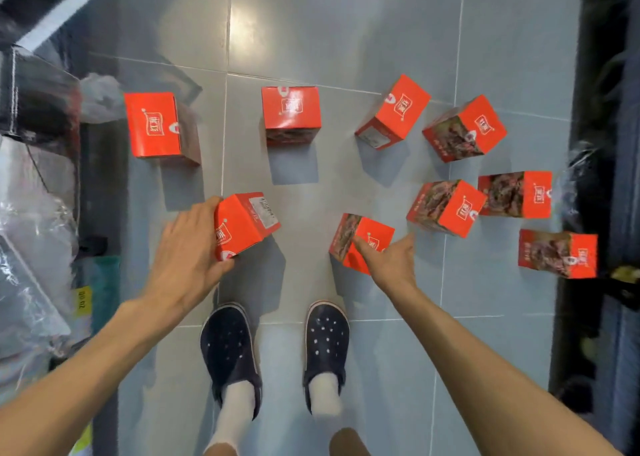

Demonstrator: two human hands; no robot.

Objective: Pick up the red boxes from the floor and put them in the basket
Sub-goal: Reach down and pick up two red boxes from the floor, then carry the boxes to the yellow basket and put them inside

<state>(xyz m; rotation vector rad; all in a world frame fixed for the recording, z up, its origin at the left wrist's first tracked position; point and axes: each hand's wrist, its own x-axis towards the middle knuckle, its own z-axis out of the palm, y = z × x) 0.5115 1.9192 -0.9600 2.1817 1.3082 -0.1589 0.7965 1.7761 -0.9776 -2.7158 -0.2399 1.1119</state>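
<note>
Several red boxes lie scattered on the grey tiled floor in front of my feet. My left hand is shut on one tilted red box, fingers over its top edge and thumb under its lower corner. My right hand is spread over another red box; the thumb lies on its red face and the index finger points past its right side, without a closed grip. Other red boxes sit at far left, centre, and right. I see no basket.
Clear plastic bags and dark bundles are piled along the left edge. A dark shelf or rack runs down the right side, with a red box close to it. My two dark clogs stand on the floor.
</note>
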